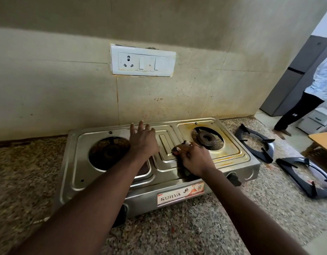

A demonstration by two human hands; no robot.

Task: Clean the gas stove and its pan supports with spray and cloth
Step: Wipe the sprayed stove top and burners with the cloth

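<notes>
Left hand (143, 138), fingers spread and straight, palm down on the top of the gas stove (230, 150), its fingertips reaching toward the back rim; it lies between the left burner (109, 152), which sits bare in its round opening, and the raised centre panel. Behind, on the stained tiled wall (48, 89), a white socket-and-switch plate (143, 60). Right hand (194, 159), fingers curled round a dark cloth (179, 149), pressing it onto the steel at the right edge of the centre panel, just beside the right burner (206, 138); part of the cloth trails under the wrist toward the front edge. The tray around the right burner bears yellow-brown staining along its border. On the front face of the stove, a label reading SURYA (180, 193), with one black knob (122, 212) to its left, partly hidden by the left forearm, and another (233, 178) to its right. The stove stands on a speckled stone counter (177, 227), its back against the wall. To the right of the stove, two dark pan supports are off the burners and lie on the counter, one farther back (268, 155) and one nearer (295, 178), close together but apart. At the far right, beyond the counter's end, a second person (306, 103) stands on the floor beside a grey refrigerator (291, 80)
</notes>
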